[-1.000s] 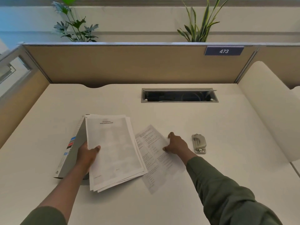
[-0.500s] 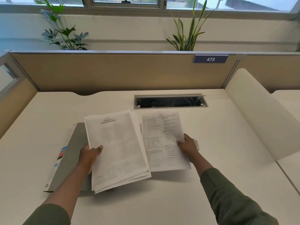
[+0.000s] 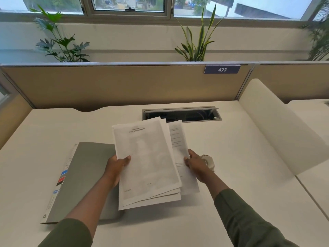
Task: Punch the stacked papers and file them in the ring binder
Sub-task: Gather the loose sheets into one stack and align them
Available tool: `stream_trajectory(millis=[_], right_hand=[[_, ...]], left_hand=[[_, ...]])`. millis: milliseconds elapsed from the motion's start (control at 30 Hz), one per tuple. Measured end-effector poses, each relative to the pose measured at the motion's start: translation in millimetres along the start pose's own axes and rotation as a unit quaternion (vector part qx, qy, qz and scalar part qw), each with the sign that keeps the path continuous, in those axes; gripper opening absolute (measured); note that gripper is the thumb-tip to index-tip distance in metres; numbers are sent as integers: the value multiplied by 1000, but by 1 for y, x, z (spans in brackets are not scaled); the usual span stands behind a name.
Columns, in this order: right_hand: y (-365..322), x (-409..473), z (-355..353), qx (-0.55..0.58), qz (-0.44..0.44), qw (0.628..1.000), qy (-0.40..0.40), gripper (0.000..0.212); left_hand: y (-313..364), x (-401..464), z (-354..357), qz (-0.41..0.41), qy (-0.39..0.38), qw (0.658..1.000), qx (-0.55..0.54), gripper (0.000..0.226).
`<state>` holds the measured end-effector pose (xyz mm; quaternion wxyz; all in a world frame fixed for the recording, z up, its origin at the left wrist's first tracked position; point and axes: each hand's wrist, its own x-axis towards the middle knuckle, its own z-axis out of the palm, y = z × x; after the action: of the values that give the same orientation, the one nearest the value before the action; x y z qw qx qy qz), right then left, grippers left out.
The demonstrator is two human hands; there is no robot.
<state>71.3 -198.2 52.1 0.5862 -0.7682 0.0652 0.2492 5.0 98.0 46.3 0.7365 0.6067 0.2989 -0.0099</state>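
The left hand grips the left edge of a stack of papers, thumb curled over the top sheet and the other fingers hidden beneath. The stack is lifted off the table over its middle, its sheets fanned unevenly at the bottom edge. The right hand pinches a single sheet by its right edge, thumb on top; this sheet is tucked partly under the right side of the stack, so their edges overlap. A grey binder lies closed and flat on the left part of the table, its labelled spine toward the left edge, its right side partly under the left hand and the stack. A small hole punch sits on the table just beyond the right hand, mostly hidden by it. A cable slot is cut into the table near the back edge, just past the top of the papers. A divider wall runs along the back edge, and a curved white panel closes the right side. The widest bare stretches of table lie between the punch and the right panel, and along the front edge between the two sleeves
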Motion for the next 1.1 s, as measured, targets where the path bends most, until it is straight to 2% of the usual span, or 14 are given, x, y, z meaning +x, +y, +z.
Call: stream_trajectory(millis=[200,300,467,533,567,667,767,833,900,1000,1100], right_hand=[[-4,2,12,36,33,998,-46,40],[-8,-2,17,100,56,992,-57,44],[-11,0,17,157,71,982,-77,35],[-10,4,15,175,77,977,-99,50],[-11,6,15,179,71,975,-109,51],[-11,11,14,149,20,983,-104,33],[-13,15,14,151,14,985,-77,36],[-14,16,11,156,22,984,-77,37],[-16,17,7,158,33,983,-90,40],[-18,17,4,150,41,983,-95,33],[-21,17,4,123,37,989,-79,21]], left_hand=[[-1,1,16,-34,-13,999,-20,30],[0,-2,21,-62,-35,997,-32,30],[1,0,20,-75,-42,995,-48,33],[2,2,20,-64,-34,996,-45,35],[3,3,20,-58,-27,997,-42,36],[6,5,21,-72,-20,996,-47,40],[9,5,21,-147,-69,985,-64,47],[11,2,21,-180,-124,974,-61,42],[12,2,21,-188,-142,971,-44,34],[12,4,25,-133,-124,983,4,30],[15,6,31,-72,-98,991,46,41]])
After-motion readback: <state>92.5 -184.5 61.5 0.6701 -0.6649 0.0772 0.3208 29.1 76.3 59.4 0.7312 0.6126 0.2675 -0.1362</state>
